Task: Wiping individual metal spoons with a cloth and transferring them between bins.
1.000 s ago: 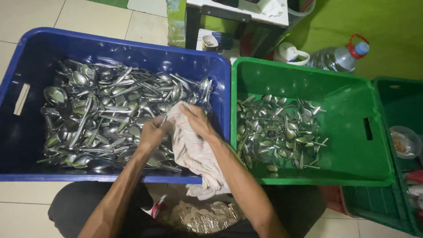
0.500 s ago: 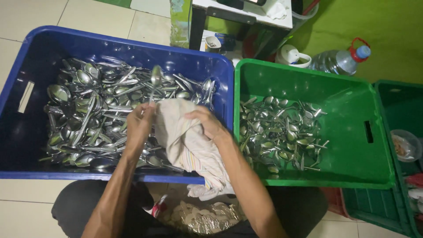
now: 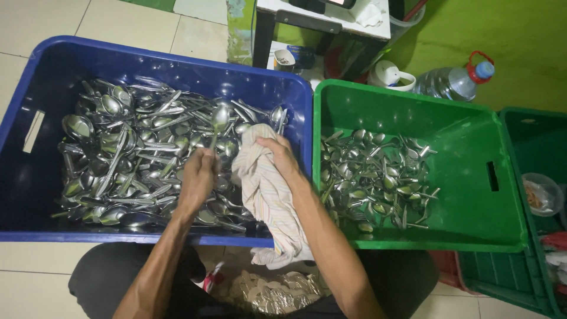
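- Left hand [image 3: 199, 177] sits over the middle of the blue crate [image 3: 35, 65], fingers curled tight around the handle of a spoon [image 3: 219, 120] whose bowl sticks up toward the far wall.
- Right hand [image 3: 277, 155] is just beside it, fingers closed on a striped cloth [image 3: 269, 201] that trails over the crate's near rim.
- Blue crate is packed with loose cutlery [image 3: 130, 153], barely any bare floor inside.
- Green crate [image 3: 472, 147] butts against its right wall, its pile of spoons [image 3: 372, 177] sits left, right half open.
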